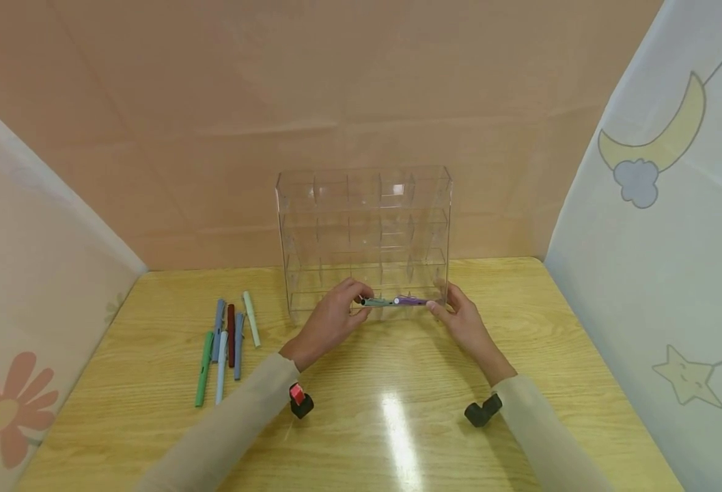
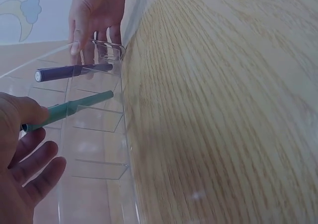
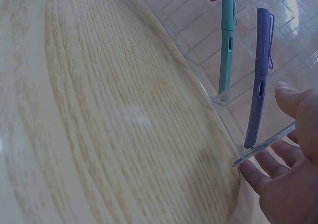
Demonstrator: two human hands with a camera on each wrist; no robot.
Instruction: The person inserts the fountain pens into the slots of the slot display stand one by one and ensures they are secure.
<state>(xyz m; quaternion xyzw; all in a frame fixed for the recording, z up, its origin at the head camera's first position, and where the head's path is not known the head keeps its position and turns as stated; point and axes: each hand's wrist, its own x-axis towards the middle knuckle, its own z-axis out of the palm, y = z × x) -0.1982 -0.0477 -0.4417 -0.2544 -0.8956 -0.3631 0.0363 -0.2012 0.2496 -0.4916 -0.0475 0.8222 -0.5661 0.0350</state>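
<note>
While they lie well apart from the left fingers, to their left, six loose pens (image 1: 231,336) rest on a wooden table (image 1: 361,437). Left hand (image 1: 332,318): thumb and fingers narrow, pinching one end of a teal pen (image 1: 378,302). Teal pen: at the bottom row, long axis sideways and slightly tilted, free end pointing rightward from the left fingers, the nearer hand. Clear rack (image 1: 363,198): upright, rising behind both hands' fingers. Purple pen (image 3: 258,80): in the bottom row, between the two hands, beside the right thumb, long axis also sideways, just apart from the teal pen. Right hand (image 1: 462,324): thumb inside, fingers outside, holding the rack's right wall.
</note>
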